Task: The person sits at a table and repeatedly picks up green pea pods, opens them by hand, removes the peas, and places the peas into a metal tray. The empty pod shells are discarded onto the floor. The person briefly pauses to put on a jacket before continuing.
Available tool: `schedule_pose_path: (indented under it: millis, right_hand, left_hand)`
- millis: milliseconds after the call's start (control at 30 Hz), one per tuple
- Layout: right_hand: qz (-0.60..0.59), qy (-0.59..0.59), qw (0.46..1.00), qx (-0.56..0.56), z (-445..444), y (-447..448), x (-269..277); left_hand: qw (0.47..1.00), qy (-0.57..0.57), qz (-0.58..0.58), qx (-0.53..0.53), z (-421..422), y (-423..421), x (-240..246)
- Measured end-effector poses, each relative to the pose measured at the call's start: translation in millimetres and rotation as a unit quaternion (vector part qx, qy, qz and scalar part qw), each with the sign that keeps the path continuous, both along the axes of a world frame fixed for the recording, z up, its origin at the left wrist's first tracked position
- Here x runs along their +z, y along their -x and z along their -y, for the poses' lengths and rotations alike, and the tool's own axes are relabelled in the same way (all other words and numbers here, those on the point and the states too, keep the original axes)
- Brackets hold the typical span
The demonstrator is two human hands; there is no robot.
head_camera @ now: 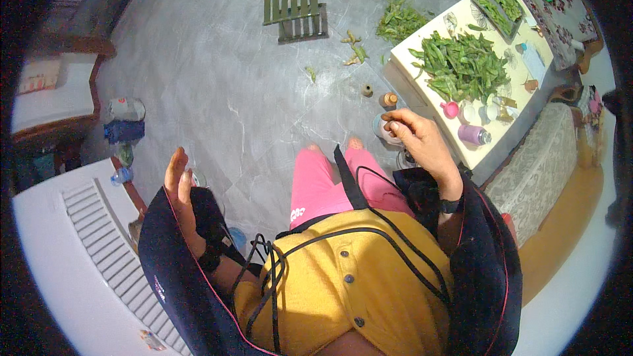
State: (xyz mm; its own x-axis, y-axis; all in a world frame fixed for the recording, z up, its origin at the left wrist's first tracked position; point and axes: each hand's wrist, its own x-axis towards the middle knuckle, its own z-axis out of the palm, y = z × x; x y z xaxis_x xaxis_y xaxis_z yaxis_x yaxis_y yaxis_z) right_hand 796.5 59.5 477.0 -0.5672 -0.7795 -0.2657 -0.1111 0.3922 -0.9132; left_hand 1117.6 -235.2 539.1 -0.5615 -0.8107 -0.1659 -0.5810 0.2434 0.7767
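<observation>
My left hand (180, 185) is raised at the left, seen nearly edge-on, thumb apart from its fingers and nothing visible in it. My right hand (419, 141) hovers at the near left side of a low white-topped table (420, 42), its fingers loosely bent, with nothing visible between them. A large pile of green bean pods (462, 66) lies on that tabletop. Nearer to me on it are a pink cup (449, 110), pale cups (467, 112) and a purple bottle (474, 135). At the far end, a divided tray (514, 34) holds more green pods.
A heap of green plant scraps (399, 20) lies on the grey floor (198, 59) beside the table. A slatted folding stool (291, 2) stands ahead. A copper-coloured bottle (388, 100) is near my right hand. To the right runs a patterned sofa (536, 158); at the left, a white radiator (106, 237).
</observation>
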Motion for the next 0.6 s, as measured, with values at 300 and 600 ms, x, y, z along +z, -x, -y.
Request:
schedule_pose_path:
  millis: [300, 600]
  right_hand:
    - [-0.056, -0.088, 0.989, -0.103, 67.0, 56.1, -29.1]
    - [0.003, -0.106, 0.964, -0.244, 107.8, 69.8, -40.1]
  left_hand:
    - [0.997, 0.003, -0.036, -0.066, 210.4, 132.8, -83.4]
    - [0.899, -0.067, 0.097, -0.423, 254.7, 383.6, -140.5]
